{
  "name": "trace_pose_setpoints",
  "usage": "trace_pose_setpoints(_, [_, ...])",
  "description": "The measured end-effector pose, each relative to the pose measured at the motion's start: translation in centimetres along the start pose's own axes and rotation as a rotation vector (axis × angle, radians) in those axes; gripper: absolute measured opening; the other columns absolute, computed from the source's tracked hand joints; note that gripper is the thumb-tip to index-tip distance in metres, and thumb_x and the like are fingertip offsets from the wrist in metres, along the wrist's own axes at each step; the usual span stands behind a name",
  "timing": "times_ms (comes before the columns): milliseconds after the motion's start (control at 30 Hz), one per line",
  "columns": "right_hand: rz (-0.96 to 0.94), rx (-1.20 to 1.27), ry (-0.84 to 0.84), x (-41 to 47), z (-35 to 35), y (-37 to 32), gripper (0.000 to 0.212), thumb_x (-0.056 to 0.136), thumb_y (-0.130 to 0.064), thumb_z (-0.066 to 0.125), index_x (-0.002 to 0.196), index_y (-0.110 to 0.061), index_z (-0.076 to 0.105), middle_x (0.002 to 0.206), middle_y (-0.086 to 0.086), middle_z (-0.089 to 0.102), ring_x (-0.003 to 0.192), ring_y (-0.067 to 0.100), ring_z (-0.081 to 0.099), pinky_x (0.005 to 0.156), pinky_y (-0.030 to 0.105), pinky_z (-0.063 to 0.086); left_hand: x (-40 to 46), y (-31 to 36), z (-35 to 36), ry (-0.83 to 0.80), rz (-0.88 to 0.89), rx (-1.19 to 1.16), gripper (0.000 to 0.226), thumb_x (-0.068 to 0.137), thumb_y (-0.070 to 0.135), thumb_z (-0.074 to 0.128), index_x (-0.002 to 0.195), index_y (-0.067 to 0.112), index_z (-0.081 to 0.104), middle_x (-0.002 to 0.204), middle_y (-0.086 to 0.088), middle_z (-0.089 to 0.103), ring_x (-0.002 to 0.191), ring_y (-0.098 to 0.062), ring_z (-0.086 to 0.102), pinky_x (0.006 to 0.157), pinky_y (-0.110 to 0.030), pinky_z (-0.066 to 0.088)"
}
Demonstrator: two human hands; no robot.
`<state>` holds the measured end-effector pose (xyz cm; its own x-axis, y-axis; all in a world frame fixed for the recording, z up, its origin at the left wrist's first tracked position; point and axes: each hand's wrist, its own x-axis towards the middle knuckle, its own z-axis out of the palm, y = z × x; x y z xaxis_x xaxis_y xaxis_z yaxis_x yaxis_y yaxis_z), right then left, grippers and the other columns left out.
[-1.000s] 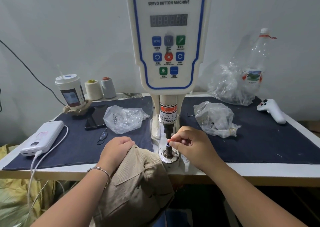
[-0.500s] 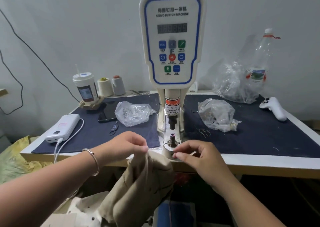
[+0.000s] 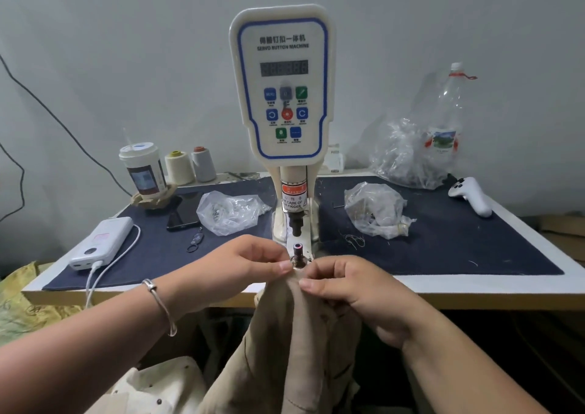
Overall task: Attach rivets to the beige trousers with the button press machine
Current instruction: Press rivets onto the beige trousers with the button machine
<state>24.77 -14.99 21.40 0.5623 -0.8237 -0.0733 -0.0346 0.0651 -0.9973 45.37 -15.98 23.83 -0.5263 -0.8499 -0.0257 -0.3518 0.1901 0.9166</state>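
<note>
At the tabletop (image 3: 474,282) edge, left hand (image 3: 240,268) and right hand (image 3: 357,290) fingers pinching beige trousers (image 3: 294,344) just before the button press machine (image 3: 281,90) lower die (image 3: 298,252), plastic bags (image 3: 231,211) either side, power bank (image 3: 101,239) far left, white controller (image 3: 471,193) far right.

Button press machine (image 3: 281,97): centre of surface (image 3: 538,255), at the back. Left of it: cup (image 3: 142,173), thread spools (image 3: 190,165), phone (image 3: 183,211), power bank (image 3: 101,239), plastic bag (image 3: 231,211). Right: second bag (image 3: 376,214), bottle (image 3: 446,119), controller (image 3: 471,193). Trousers (image 3: 294,344) hang before the front edge.

head view, down over table (image 3: 474,282)
</note>
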Motion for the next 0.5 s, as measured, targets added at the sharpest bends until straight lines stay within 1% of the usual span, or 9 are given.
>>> trace_pose_setpoints(67, [0.033, 0.009, -0.014, -0.2, -1.0, -0.8, 0.011, 0.085, -0.012, 0.065, 0.074, -0.014, 0.066, 0.064, 0.000, 0.053, 0.056, 0.008, 0.042, 0.054, 0.024, 0.030, 0.3, 0.2, 0.3, -0.032, 0.006, -0.002, 0.023, 0.089, 0.030, 0.059, 0.076, 0.010, 0.064, 0.076, -0.005, 0.053, 0.076, -0.013, 0.049, 0.076, -0.021, 0.041])
trace_pose_setpoints(100, [0.047, 0.021, -0.009, -0.1, -1.5, -1.2, 0.010, 0.083, -0.011, 0.065, 0.073, -0.012, 0.064, 0.062, 0.002, 0.051, 0.055, 0.010, 0.040, 0.053, 0.026, 0.028, 0.4, 0.3, 0.3, -0.049, 0.003, -0.003, 0.023, 0.089, 0.030, 0.059, 0.076, 0.011, 0.064, 0.077, -0.005, 0.053, 0.077, -0.013, 0.050, 0.078, -0.021, 0.041])
trace_pose_setpoints(167, [0.050, 0.025, 0.010, 0.2, -2.5, -1.6, 0.009, 0.082, -0.009, 0.063, 0.074, -0.007, 0.060, 0.063, 0.008, 0.046, 0.057, 0.015, 0.038, 0.053, 0.029, 0.026, 0.9, 0.0, 0.2, -0.055, -0.018, -0.005, 0.027, 0.088, 0.033, 0.059, 0.075, 0.010, 0.063, 0.079, -0.004, 0.053, 0.080, -0.012, 0.050, 0.082, -0.020, 0.041])
trace_pose_setpoints(233, [0.045, 0.012, 0.053, 0.8, -3.2, -1.5, 0.011, 0.084, -0.007, 0.058, 0.073, -0.005, 0.058, 0.065, 0.010, 0.043, 0.059, 0.017, 0.039, 0.053, 0.030, 0.027, 1.3, -0.7, 0.0, -0.035, -0.046, -0.007, 0.030, 0.086, 0.035, 0.060, 0.076, 0.007, 0.059, 0.079, 0.000, 0.050, 0.081, -0.011, 0.048, 0.085, -0.025, 0.038])
trace_pose_setpoints(300, [0.056, 0.034, 0.108, 1.7, -3.7, -1.0, 0.013, 0.083, -0.007, 0.059, 0.070, -0.007, 0.059, 0.063, 0.006, 0.046, 0.058, 0.014, 0.043, 0.053, 0.027, 0.033, 1.7, -1.8, -0.2, -0.033, -0.052, -0.044, 0.025, 0.084, 0.032, 0.061, 0.074, 0.009, 0.058, 0.074, -0.001, 0.049, 0.076, -0.013, 0.047, 0.080, -0.025, 0.036])
trace_pose_setpoints(400, [0.073, 0.040, 0.146, 3.5, -4.2, 0.3, 0.007, 0.083, -0.010, 0.062, 0.080, -0.004, 0.059, 0.063, 0.004, 0.047, 0.058, 0.011, 0.043, 0.052, 0.023, 0.035, 2.2, -3.7, -0.7, -0.026, -0.087, -0.119, 0.023, 0.080, 0.034, 0.066, 0.069, 0.016, 0.059, 0.069, -0.008, 0.049, 0.068, -0.022, 0.045, 0.071, -0.024, 0.040])
trace_pose_setpoints(433, [0.079, 0.038, 0.156, 4.1, -4.3, 0.8, 0.008, 0.082, -0.011, 0.063, 0.078, -0.005, 0.059, 0.061, 0.002, 0.047, 0.056, 0.010, 0.043, 0.049, 0.021, 0.035, 2.3, -4.2, -0.8, -0.012, -0.102, -0.126, 0.023, 0.078, 0.036, 0.066, 0.068, 0.017, 0.059, 0.068, -0.008, 0.050, 0.066, -0.022, 0.045, 0.068, -0.022, 0.041])
trace_pose_setpoints(467, [0.082, 0.040, 0.167, 4.9, -4.3, 1.2, 0.012, 0.082, -0.012, 0.064, 0.072, -0.008, 0.059, 0.059, 0.001, 0.047, 0.054, 0.008, 0.043, 0.047, 0.019, 0.035, 2.6, -4.7, -1.0, 0.008, -0.116, -0.120, 0.022, 0.077, 0.038, 0.067, 0.067, 0.019, 0.059, 0.067, -0.006, 0.050, 0.065, -0.020, 0.045, 0.067, -0.020, 0.041])
trace_pose_setpoints(500, [0.086, 0.047, 0.177, 5.6, -4.3, 1.6, 0.018, 0.082, -0.012, 0.064, 0.065, -0.012, 0.059, 0.056, -0.001, 0.048, 0.052, 0.007, 0.044, 0.047, 0.018, 0.035, 2.8, -5.1, -1.2, 0.034, -0.128, -0.109, 0.021, 0.075, 0.038, 0.066, 0.066, 0.021, 0.059, 0.066, -0.002, 0.052, 0.064, -0.014, 0.046, 0.067, -0.020, 0.040])
